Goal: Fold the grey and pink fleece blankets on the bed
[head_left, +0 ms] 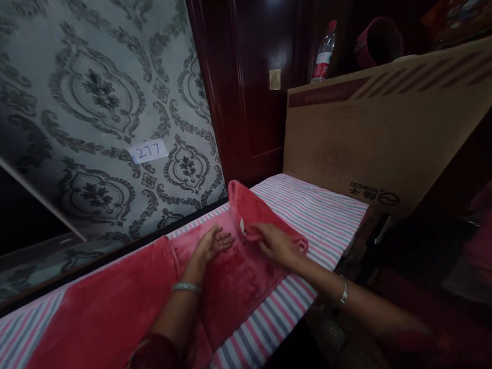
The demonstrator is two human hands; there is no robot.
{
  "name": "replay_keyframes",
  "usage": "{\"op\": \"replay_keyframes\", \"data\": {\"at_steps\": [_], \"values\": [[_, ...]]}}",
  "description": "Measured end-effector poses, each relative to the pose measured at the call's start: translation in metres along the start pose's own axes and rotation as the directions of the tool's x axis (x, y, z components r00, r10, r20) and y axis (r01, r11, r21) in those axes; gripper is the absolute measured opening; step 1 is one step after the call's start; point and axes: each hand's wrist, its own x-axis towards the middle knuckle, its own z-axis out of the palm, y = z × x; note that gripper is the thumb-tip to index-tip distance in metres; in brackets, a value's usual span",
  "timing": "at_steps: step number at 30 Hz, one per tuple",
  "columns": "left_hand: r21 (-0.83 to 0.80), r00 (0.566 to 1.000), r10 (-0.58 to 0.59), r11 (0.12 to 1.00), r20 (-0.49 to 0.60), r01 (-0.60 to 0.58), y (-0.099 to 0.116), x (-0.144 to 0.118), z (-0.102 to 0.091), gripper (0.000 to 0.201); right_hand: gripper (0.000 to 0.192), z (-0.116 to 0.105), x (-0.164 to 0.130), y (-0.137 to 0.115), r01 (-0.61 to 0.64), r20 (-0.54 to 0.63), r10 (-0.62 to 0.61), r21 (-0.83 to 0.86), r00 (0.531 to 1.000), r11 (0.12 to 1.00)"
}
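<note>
A person's two bare hands rest on a red fleece garment (233,271) spread across a narrow surface covered by a pink, grey and white striped sheet (323,214). The view looks down from the person's head.

The left hand (211,244) lies flat, palm down, on the red fabric, fingers straight and close together, gripping nothing. A silver bangle (186,287) circles that wrist. The right hand (277,242) sits just beside it, fingers slightly spread and laid over a folded-over flap of the same garment; whether the fingers pinch the cloth or only press on it cannot be told. A thin bracelet (344,293) shows on the right wrist. Between the two hands, a small white tag (241,225) shows on the fabric; nothing on it can be read.

The garment runs from the lower left, where it covers most of the sheet, to its folded end near the middle of the surface. Beyond that end the striped sheet lies bare.

Behind, on the left, a grey wall with a damask pattern carries a small white label (148,151) handwritten "277". A dark red wooden door (251,98) stands in the middle. To the right, a large flat cardboard box (389,125) leans upright at the far end of the surface, printed upside down with a round logo and the word "YANGZI". A clear plastic bottle (324,52) with a red label stands behind the box.
</note>
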Motion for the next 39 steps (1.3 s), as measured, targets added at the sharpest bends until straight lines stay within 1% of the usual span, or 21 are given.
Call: {"op": "replay_keyframes", "data": {"at_steps": [2,3,5,6,7,9,10,11,13,15,17,18,20,22,24,26,29,32,35,38,39], "values": [[-0.056,0.999,0.039,0.998,-0.037,-0.041,-0.006,0.01,0.006,0.041,0.057,0.018,-0.027,-0.006,0.031,0.1,-0.03,-0.007,0.995,1.0],[-0.068,0.997,0.059,0.996,-0.058,-0.063,-0.008,0.014,0.008,0.042,0.057,0.025,-0.039,-0.006,0.038,0.132,-0.036,-0.009,0.991,0.999],[-0.08,0.988,0.11,0.99,-0.104,-0.118,-0.013,0.021,0.012,0.041,0.059,0.036,-0.058,-0.003,0.049,0.141,-0.046,-0.016,0.989,0.999],[-0.083,0.981,0.137,0.985,-0.137,-0.149,-0.015,0.024,0.014,0.045,0.061,0.04,-0.064,0.0,0.049,0.123,-0.045,-0.032,0.991,0.998],[-0.084,0.972,0.162,0.98,-0.171,-0.178,-0.016,0.026,0.017,0.052,0.063,0.044,-0.069,0.003,0.043,0.097,-0.038,-0.056,0.995,0.998],[-0.076,0.951,0.217,0.968,-0.219,-0.238,-0.017,0.03,0.023,0.073,0.06,0.048,-0.074,0.007,0.01,0.044,-0.005,-0.122,0.999,0.993],[-0.052,0.939,0.255,0.96,-0.23,-0.274,-0.016,0.033,0.027,0.082,0.053,0.048,-0.074,0.007,-0.006,0.031,0.011,-0.155,0.999,0.988],[-0.018,0.927,0.294,0.952,-0.233,-0.306,-0.015,0.035,0.03,0.086,0.043,0.047,-0.073,0.007,-0.015,0.027,0.021,-0.181,0.999,0.983],[0.057,0.904,0.358,0.933,-0.235,-0.355,-0.01,0.039,0.037,0.083,0.028,0.041,-0.067,0.003,-0.006,0.02,0.011,-0.197,1.0,0.98],[0.111,0.879,0.399,0.917,-0.259,-0.384,-0.002,0.041,0.039,0.073,0.028,0.034,-0.06,-0.006,0.04,-0.013,-0.043,-0.179,0.999,0.983],[0.131,0.849,0.438,0.899,-0.296,-0.418,0.006,0.038,0.033,0.067,0.035,0.029,-0.056,-0.017,0.118,-0.062,-0.129,-0.156,0.99,0.981],[0.142,0.832,0.46,0.888,-0.309,-0.438,0.009,0.034,0.028,0.068,0.038,0.03,-0.056,-0.022,0.163,-0.068,-0.174,-0.151,0.982,0.975],[0.16,0.818,0.474,0.88,-0.327,-0.447,0.011,0.024,0.012,0.071,0.042,0.039,-0.062,-0.032,0.235,-0.041,-0.244,-0.146,0.969,0.961],[0.171,0.829,0.443,0.897,-0.341,-0.409,0.009,0.013,-0.008,0.075,0.041,0.055,-0.073,-0.038,0.263,0.024,-0.262,-0.135,0.965,0.955],[0.178,0.845,0.396,0.918,-0.359,-0.354,0.006,0.005,-0.025,0.078,0.039,0.07,-0.085,-0.04,0.256,0.08,-0.247,-0.12,0.966,0.959],[0.187,0.854,0.376,0.926,-0.36,-0.328,0.004,0.003,-0.035,0.081,0.039,0.08,-0.093,-0.038,0.237,0.113,-0.226,-0.106,0.968,0.966],[0.21,0.855,0.403,0.913,-0.327,-0.35,0.005,0.008,-0.036,0.08,0.052,0.082,-0.097,-0.034,0.215,0.112,-0.205,-0.081,0.972,0.973],[0.246,0.835,0.448,0.891,-0.321,-0.383,0.008,0.017,-0.028,0.071,0.064,0.075,-0.093,-0.033,0.244,0.094,-0.237,-0.083,0.967,0.966],[0.298,0.789,0.495,0.864,-0.365,-0.405,0.008,0.023,-0.029,0.064,0.067,0.072,-0.09,-0.036,0.282,0.066,-0.277,-0.096,0.959,0.954],[0.365,0.722,0.534,0.841,-0.439,-0.4,0.005,0.022,-0.039,0.064,0.07,0.079,-0.091,-0.038,0.314,0.082,-0.308,-0.085,0.948,0.945],[0.386,0.708,0.536,0.839,-0.459,-0.384,0.004,0.021,-0.044,0.064,0.069,0.082,-0.092,-0.038,0.325,0.094,-0.318,-0.081,0.943,0.942]]}}
